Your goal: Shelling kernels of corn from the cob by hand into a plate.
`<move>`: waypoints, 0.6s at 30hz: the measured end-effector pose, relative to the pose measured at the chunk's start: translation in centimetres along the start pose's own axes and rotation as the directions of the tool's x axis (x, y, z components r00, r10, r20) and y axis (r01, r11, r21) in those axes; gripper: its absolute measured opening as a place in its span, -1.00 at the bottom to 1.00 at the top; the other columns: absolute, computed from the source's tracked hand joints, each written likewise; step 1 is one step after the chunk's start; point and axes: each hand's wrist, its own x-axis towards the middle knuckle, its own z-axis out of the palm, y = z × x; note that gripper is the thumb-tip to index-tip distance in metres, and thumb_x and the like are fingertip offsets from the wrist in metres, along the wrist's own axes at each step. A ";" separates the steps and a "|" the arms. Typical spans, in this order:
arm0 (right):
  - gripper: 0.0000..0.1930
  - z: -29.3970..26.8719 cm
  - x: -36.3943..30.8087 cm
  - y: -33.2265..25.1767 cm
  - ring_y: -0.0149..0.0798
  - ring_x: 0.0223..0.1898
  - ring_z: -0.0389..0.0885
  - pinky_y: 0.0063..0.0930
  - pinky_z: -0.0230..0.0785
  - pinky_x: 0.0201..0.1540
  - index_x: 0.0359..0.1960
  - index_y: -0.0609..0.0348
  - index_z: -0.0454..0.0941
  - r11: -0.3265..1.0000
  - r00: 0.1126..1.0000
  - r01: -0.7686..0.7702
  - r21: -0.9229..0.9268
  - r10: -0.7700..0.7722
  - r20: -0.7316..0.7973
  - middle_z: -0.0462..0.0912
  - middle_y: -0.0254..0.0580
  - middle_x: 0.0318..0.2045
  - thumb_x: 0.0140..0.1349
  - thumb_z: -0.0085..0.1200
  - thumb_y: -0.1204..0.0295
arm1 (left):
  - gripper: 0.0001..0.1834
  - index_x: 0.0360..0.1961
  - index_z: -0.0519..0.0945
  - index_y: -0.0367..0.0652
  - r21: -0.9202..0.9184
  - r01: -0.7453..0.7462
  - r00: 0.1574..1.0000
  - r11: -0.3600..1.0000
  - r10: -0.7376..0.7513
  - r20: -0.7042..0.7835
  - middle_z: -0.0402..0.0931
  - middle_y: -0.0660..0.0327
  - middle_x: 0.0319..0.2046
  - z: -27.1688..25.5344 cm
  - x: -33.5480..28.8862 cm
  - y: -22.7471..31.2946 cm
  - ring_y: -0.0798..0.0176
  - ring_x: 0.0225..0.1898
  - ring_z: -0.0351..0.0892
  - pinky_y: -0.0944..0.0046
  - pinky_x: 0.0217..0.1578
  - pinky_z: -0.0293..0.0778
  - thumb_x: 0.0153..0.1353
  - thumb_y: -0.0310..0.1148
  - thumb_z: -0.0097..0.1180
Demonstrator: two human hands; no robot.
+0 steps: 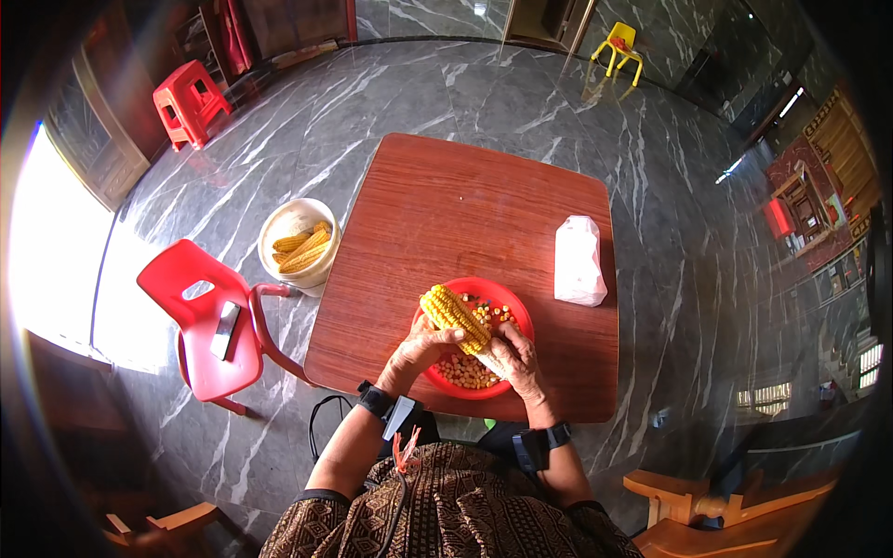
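Observation:
A yellow ear of corn [454, 314] is held slantwise over a red plastic basin [524, 321] near the table's front edge. Wrapped round its left side is my left hand [423, 349], the thumb lying across the cob. My right hand [514, 361] grips the lower right end, its fingers closed against the corn. Loose corn kernels [465, 372] cover part of the basin's bottom. Strapped devices sit on both my wrists.
On the reddish-brown table [465, 214] stands a white packet [579, 260] at the right. Left of the table, a white bucket [288, 216] holds several corn ears. A red chair [214, 325] carries a dark flat object [224, 330]. A red stool [189, 102] and yellow chair [620, 48] stand farther off.

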 end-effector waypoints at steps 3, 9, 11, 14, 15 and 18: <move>-0.88 0.0 -0.1 0.9 -0.28 -0.41 0.50 -0.41 0.36 -0.30 -0.39 0.16 0.41 0.999 1.000 -0.001 0.042 0.001 -0.008 0.50 -0.21 -0.49 0.21 -0.06 0.39 | -0.42 0.01 0.36 -0.30 -0.008 0.013 1.000 1.000 -0.013 0.002 0.52 0.10 -0.15 0.5 -0.2 0.4 0.19 -0.12 0.53 0.21 -0.06 0.46 -0.05 -0.42 0.30; -0.91 0.4 -0.1 1.6 -0.32 -0.39 0.48 -0.43 0.34 -0.28 -0.38 0.17 0.41 0.990 0.990 0.122 0.070 -0.117 -0.075 0.47 -0.23 -0.50 0.20 -0.06 0.42 | -0.34 0.10 0.24 -0.17 0.089 0.004 1.000 0.996 -0.003 -0.014 0.50 0.10 -0.17 0.0 -0.1 0.2 0.19 -0.24 0.57 0.32 -0.46 0.56 -0.03 -0.35 0.27; -0.90 0.2 -0.2 1.4 -0.29 -0.40 0.48 -0.41 0.33 -0.29 -0.37 0.19 0.41 0.997 0.995 0.073 0.027 -0.071 -0.068 0.46 -0.23 -0.50 0.20 -0.04 0.42 | -0.34 0.09 0.25 -0.17 0.087 -0.004 1.000 0.996 0.006 -0.021 0.51 0.10 -0.19 0.7 -0.2 0.6 0.20 -0.27 0.57 0.34 -0.51 0.55 -0.04 -0.34 0.27; -0.87 0.1 -0.3 1.1 -0.24 -0.40 0.49 -0.38 0.32 -0.30 -0.37 0.21 0.41 0.999 0.998 -0.054 0.005 0.054 -0.044 0.47 -0.20 -0.50 0.21 -0.01 0.39 | -0.34 0.08 0.26 -0.17 0.104 0.004 0.999 0.995 0.000 -0.035 0.52 0.12 -0.22 0.7 -0.2 0.6 0.22 -0.29 0.58 0.36 -0.56 0.53 -0.05 -0.32 0.28; -0.87 0.2 -0.3 1.2 -0.24 -0.40 0.49 -0.38 0.32 -0.30 -0.37 0.21 0.41 0.999 0.998 -0.052 0.006 0.053 -0.042 0.47 -0.20 -0.50 0.21 -0.01 0.39 | -0.34 0.07 0.26 -0.18 0.121 0.022 0.999 0.992 -0.017 -0.042 0.53 0.12 -0.23 0.6 -0.3 0.6 0.22 -0.29 0.58 0.35 -0.55 0.53 -0.06 -0.31 0.29; -0.84 0.3 -0.4 1.8 -0.22 -0.41 0.50 -0.37 0.32 -0.32 -0.37 0.20 0.42 0.990 0.988 0.090 -0.111 -0.103 -0.117 0.48 -0.17 -0.51 0.23 -0.01 0.36 | -0.43 -0.01 0.36 -0.26 0.090 0.096 0.993 0.991 -0.089 -0.077 0.52 0.14 -0.20 0.8 -0.4 0.9 0.20 -0.17 0.54 0.22 -0.16 0.50 -0.06 -0.40 0.30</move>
